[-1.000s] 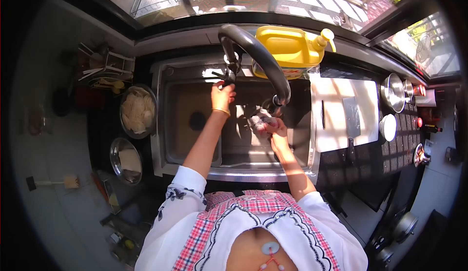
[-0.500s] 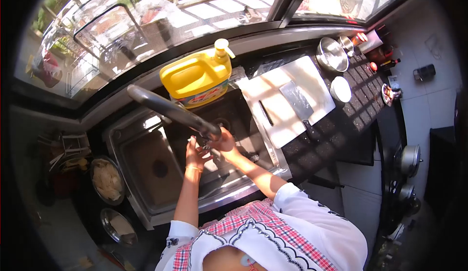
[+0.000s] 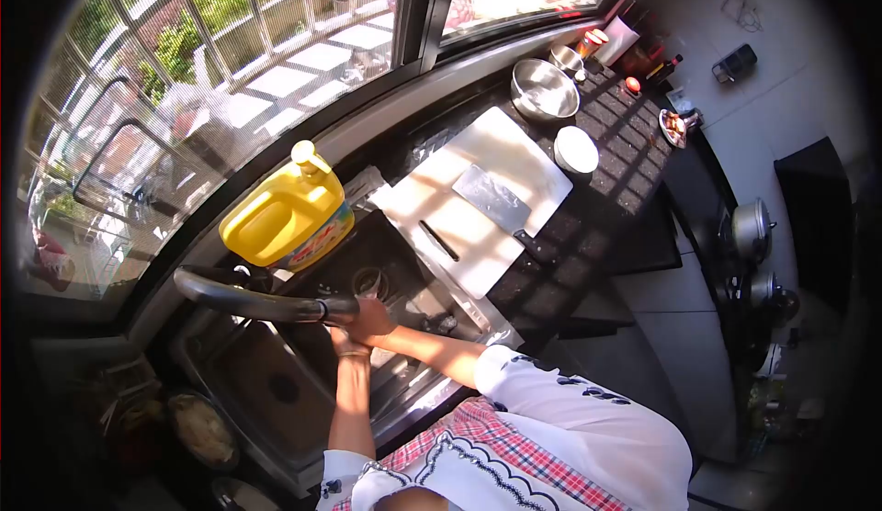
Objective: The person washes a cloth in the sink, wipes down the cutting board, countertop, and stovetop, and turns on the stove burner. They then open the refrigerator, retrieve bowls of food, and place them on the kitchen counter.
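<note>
My left hand (image 3: 346, 342) and my right hand (image 3: 372, 321) are together under the end of the black faucet (image 3: 248, 300), over the sink (image 3: 317, 355). My right hand lies over my left and hides most of it. The fingers of both hands are largely hidden, and I cannot make out anything held. A small dark lump (image 3: 443, 323) lies in the sink to the right of my hands.
A yellow pump jug (image 3: 285, 215) stands behind the sink. Right of it are a white cutting board (image 3: 424, 191) with a cleaver (image 3: 491, 198), a metal bowl (image 3: 545, 90) and a white bowl (image 3: 576, 150). A bowl of pale food (image 3: 202, 428) sits left.
The view has turned to the right. My left hand has left the faucet's base and my right hand no longer holds the dark, wet-looking thing; both have come together under the spout.
</note>
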Action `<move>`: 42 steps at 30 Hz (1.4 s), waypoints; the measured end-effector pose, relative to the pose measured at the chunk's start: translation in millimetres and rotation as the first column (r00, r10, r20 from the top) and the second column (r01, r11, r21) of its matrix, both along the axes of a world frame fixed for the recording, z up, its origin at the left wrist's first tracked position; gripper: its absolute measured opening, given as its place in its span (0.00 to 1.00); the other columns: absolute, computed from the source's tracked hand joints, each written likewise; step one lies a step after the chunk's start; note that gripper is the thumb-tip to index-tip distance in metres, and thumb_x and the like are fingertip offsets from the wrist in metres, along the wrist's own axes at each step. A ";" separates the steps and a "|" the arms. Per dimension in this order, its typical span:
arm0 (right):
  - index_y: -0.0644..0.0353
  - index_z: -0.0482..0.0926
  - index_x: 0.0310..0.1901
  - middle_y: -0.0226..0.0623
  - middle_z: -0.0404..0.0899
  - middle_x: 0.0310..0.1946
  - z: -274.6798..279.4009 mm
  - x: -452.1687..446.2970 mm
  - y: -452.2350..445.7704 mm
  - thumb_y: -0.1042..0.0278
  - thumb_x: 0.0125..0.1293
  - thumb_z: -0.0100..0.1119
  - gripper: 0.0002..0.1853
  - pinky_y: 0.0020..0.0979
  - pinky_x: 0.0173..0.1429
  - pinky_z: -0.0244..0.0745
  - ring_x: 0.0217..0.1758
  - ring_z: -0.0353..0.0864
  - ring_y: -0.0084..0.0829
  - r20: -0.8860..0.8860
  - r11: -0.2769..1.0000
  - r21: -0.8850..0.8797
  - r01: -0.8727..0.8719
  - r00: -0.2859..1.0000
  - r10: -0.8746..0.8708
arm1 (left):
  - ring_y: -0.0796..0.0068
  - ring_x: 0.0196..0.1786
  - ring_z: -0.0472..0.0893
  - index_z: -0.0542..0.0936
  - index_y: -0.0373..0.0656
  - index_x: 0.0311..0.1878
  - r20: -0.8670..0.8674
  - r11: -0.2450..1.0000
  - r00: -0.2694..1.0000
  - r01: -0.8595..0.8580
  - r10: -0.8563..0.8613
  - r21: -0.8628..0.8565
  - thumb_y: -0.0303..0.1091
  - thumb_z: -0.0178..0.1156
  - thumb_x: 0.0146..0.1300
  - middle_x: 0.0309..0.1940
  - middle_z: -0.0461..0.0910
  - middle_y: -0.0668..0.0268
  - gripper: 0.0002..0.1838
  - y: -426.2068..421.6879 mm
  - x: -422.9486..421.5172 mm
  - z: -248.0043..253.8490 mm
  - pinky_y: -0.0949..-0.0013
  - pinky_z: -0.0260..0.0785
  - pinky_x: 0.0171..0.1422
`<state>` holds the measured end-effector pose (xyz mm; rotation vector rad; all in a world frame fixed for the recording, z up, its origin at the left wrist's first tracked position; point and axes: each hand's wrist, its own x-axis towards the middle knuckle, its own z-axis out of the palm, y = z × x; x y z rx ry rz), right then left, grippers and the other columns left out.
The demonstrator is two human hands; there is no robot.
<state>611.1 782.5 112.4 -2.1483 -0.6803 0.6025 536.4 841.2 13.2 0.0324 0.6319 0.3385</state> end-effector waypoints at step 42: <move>0.61 0.78 0.38 0.32 0.77 0.25 30.5 7.7 -45.3 0.64 0.58 0.56 0.11 0.27 0.35 0.70 0.28 0.74 0.22 -0.496 0.878 0.392 -0.275 0.741 0.454 | 0.68 0.40 0.78 0.69 0.44 0.54 0.162 0.871 0.856 0.482 -0.491 0.095 0.44 0.51 0.63 0.41 0.77 0.62 0.20 -1.2 -68.4 -112.9 0.65 0.73 0.47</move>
